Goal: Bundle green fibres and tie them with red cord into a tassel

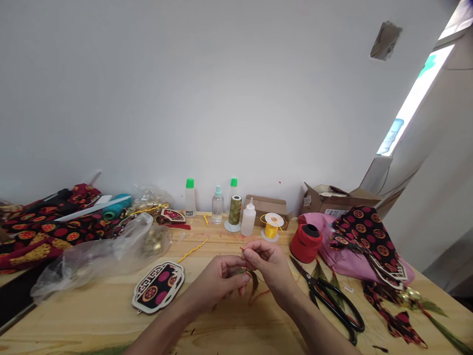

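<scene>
while fingers (pixel 253 257) pinch red thread (pixel 242 250), a bottle (pixel 218 203) stands; it holds liquid (pixel 217 218).

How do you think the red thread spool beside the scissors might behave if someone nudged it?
The red thread spool would probably resist a light nudge, as it stands upright and looks squat. Knocked onto its side, it might roll, given its round body. Its wound thread would likely feel less slippery than bare plastic.

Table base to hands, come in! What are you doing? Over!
Left hand holding olive tassel. Right hand pinching red thread. Black scissors off right, not in the way.
</scene>
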### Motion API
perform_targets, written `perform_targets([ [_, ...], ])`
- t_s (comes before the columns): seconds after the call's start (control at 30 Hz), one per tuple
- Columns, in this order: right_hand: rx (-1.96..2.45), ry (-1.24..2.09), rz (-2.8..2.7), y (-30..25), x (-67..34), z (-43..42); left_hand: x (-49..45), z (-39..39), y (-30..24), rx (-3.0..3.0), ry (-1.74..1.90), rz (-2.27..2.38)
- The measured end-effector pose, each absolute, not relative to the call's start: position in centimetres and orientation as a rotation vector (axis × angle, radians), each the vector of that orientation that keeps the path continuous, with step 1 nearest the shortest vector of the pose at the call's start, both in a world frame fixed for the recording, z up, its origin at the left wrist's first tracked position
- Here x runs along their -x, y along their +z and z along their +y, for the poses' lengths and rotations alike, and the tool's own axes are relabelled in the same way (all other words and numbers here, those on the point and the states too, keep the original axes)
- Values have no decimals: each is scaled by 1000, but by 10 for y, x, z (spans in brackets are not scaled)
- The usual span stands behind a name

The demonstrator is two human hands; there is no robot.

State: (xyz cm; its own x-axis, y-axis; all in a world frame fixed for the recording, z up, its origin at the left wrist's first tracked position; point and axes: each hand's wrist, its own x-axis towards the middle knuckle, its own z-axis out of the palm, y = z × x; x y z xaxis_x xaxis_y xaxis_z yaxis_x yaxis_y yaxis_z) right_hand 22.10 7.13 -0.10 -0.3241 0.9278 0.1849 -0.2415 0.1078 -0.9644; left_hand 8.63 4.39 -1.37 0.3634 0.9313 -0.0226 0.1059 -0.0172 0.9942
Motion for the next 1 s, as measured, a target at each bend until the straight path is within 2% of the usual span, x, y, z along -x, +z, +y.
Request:
perform_targets([
  [0.37,677,1512,-1354,-6,-221,70,-89,46,-14,-1548,1019,976],
  [1.0,545,1495,-1411,-7,-219,62,-83,49,-19,-1607,992,1093],
])
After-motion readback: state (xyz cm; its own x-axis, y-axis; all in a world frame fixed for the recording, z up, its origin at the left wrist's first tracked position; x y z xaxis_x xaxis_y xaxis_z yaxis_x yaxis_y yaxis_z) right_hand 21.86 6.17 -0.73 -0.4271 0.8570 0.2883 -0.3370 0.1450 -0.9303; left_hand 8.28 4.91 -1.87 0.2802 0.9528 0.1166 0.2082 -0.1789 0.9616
